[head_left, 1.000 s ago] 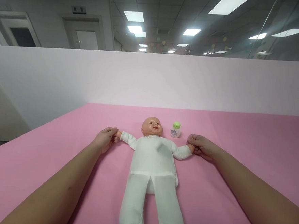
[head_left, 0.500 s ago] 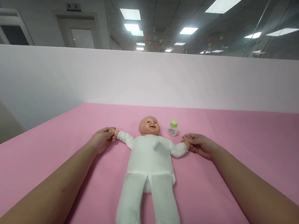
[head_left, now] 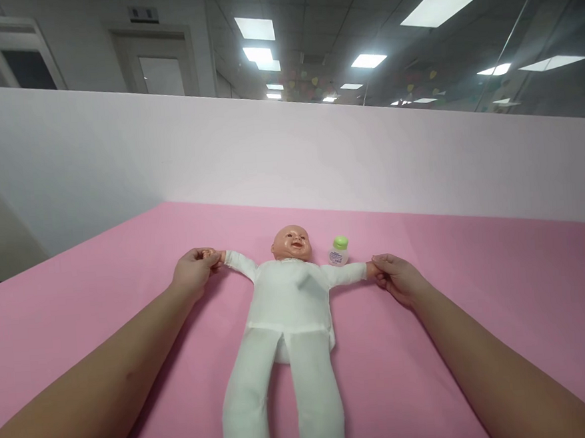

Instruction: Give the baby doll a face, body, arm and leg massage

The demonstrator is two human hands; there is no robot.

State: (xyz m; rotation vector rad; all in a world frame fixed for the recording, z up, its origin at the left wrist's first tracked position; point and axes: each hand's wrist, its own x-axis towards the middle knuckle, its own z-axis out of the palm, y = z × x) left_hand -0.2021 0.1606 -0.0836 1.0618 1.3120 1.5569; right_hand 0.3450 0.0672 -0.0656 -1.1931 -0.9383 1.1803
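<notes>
A baby doll [head_left: 291, 299] in a white cloth top and trousers lies on its back on the pink surface [head_left: 414, 384], its head toward the far wall. Both of its arms are stretched out sideways. My left hand [head_left: 193, 269] is closed around the doll's hand at the left. At the right, my right hand [head_left: 397, 278] pinches the doll's other hand, whose fingers are mostly hidden by mine. A small clear bottle with a green cap [head_left: 338, 250] stands beside the doll's head, just above its right-side arm, held by neither hand.
A low white wall [head_left: 288, 152] runs along the far edge of the pink surface. Beyond it are glass panels reflecting ceiling lights [head_left: 255, 29] and, at the left, a door [head_left: 162, 74].
Both my hands have moved slightly outward, the left one leftward and the right one a little right. The doll's right-side arm has gone from bent to straight, and its body has shifted slightly up.
</notes>
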